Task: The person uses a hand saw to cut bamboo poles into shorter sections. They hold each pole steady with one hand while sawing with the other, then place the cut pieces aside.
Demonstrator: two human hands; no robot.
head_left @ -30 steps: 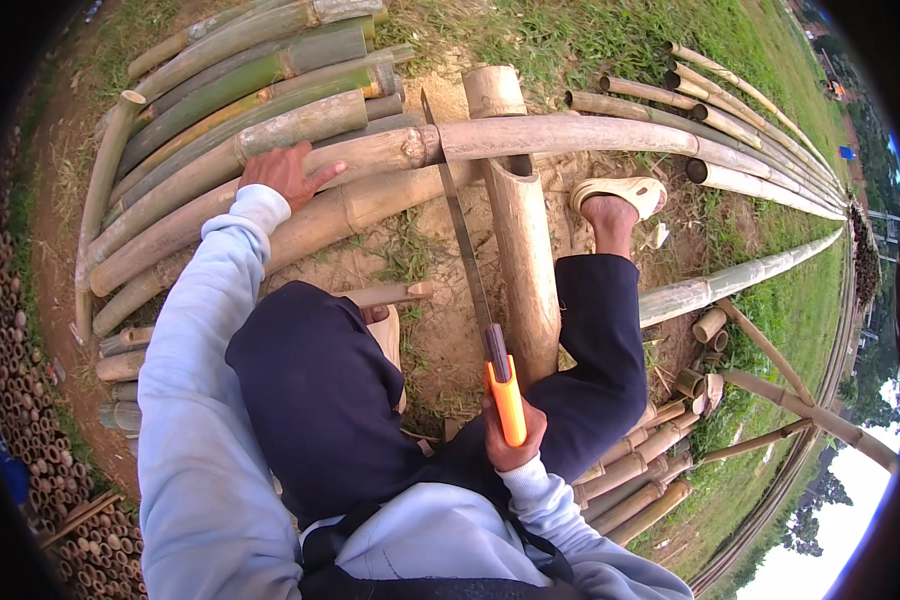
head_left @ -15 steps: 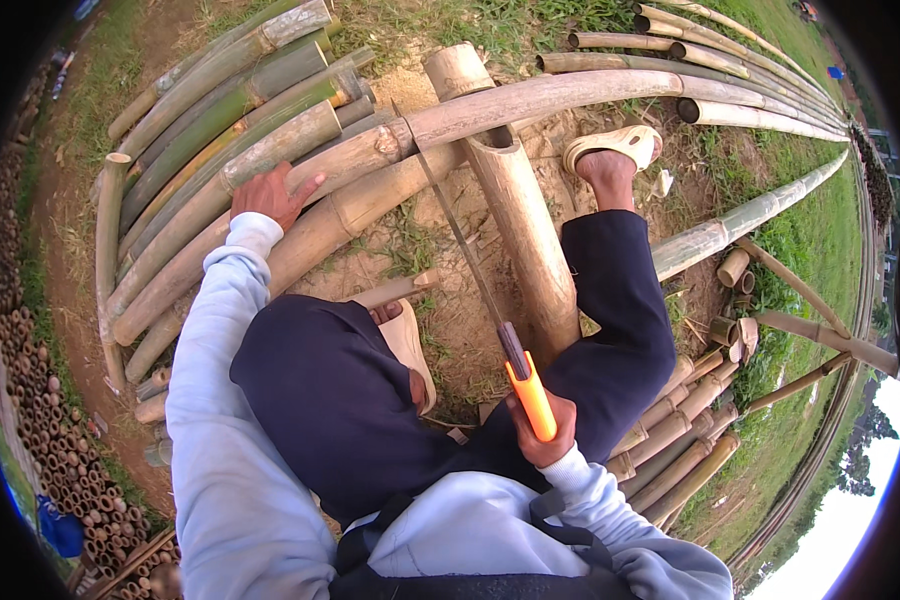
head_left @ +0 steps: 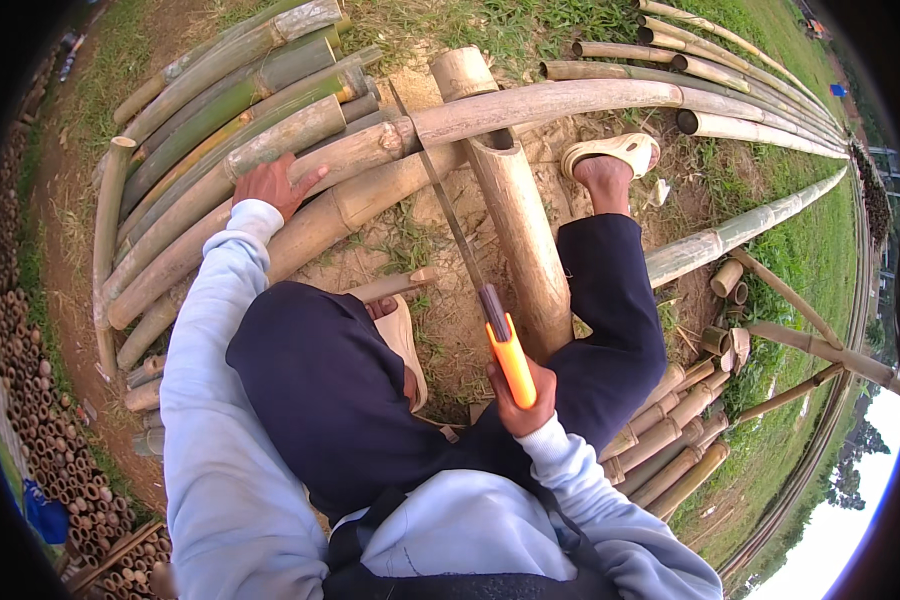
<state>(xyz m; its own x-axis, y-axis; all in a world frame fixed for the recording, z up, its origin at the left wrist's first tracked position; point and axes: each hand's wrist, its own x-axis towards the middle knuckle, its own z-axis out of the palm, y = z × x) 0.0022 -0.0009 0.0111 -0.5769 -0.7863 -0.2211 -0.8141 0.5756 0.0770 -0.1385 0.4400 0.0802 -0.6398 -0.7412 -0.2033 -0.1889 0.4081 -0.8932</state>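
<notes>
In my right hand (head_left: pixel 532 400), the fingers are wrapped round the orange and dark handle of a hand saw (head_left: pixel 457 225). Its long blade runs away from me and lies across a long bamboo pole (head_left: pixel 560 102), beside a joint. My left hand (head_left: pixel 268 187) grips this pole from above, left of the blade, with the thumb apart from the fingers. The pole passes over a thick bamboo log (head_left: pixel 520 225) with an open, cut-out top. Another bamboo pole (head_left: pixel 365 197) lies alongside on the near side.
Green and tan bamboo poles (head_left: pixel 260 85) lie stacked at left by an upright bamboo post (head_left: pixel 110 235). More poles (head_left: pixel 735 128) stretch away at far right. Short pieces (head_left: pixel 675 430) lie near my right knee, beside a bamboo frame (head_left: pixel 820 345). Many cut bamboo rings (head_left: pixel 60 450) fill the lower left.
My right hand and the saw have drawn back slightly toward me and to the left. The blade stays across the pole. My left hand keeps its place on the pole.
</notes>
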